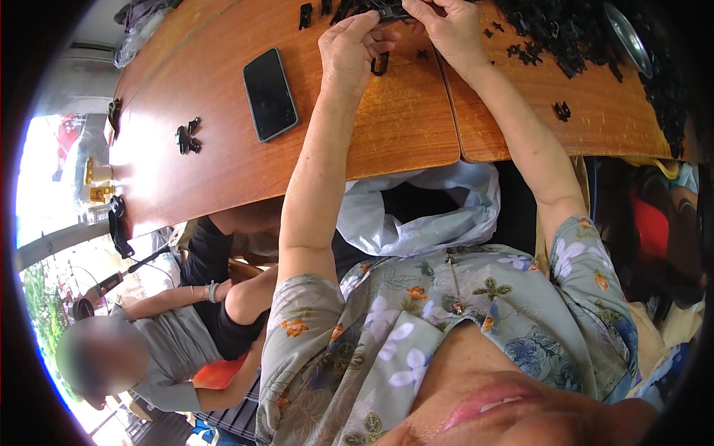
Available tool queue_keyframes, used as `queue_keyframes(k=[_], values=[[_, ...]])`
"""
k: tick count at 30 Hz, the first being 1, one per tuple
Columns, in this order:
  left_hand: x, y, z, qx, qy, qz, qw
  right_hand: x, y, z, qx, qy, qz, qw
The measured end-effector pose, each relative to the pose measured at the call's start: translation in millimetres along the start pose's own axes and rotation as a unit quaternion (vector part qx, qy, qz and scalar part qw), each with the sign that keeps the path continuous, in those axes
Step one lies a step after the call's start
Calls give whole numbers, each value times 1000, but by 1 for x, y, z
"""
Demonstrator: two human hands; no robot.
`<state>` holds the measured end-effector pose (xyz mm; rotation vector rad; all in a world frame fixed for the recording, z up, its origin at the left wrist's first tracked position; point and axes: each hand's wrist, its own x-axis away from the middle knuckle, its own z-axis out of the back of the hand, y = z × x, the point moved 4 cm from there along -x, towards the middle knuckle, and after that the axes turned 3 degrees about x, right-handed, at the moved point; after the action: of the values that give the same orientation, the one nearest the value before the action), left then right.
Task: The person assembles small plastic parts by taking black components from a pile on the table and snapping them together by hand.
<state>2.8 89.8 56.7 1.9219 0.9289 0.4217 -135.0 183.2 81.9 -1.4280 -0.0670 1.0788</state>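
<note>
Near the far edge of the view, my left hand (pixel 348 50) and my right hand (pixel 451 33) are held close together. Between their fingertips is a small black plastic part (pixel 392 13), partly covered by the fingers. Both hands are closed on it, thumbs and fingers pinching. Just below my left fingers a black loop-shaped plastic piece (pixel 380 65) shows against the table. To the right of my right hand lie several small black cross-shaped pieces (pixel 525 53), beside a large heap of black plastic parts (pixel 554 22).
A phone (pixel 270 95) lies on the wooden table (pixel 216 163), with a few black pieces (pixel 189 137) to its left. A round metal dish (pixel 628 41) tilts in the heap. An open whitish plastic bag (pixel 372 223) hangs below the table edge. Another person (pixel 175 346) sits at left.
</note>
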Motion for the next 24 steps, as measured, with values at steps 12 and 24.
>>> queue_keyframes(k=[12, 24], values=[[-1, -3, -1, -6, -38, 41, 998, 7, -7, -4, 143, 18, 175, 974], [-9, 13, 0, -254, 66, -69, 963, -5, 42, -6, -205, -118, -109, 965]])
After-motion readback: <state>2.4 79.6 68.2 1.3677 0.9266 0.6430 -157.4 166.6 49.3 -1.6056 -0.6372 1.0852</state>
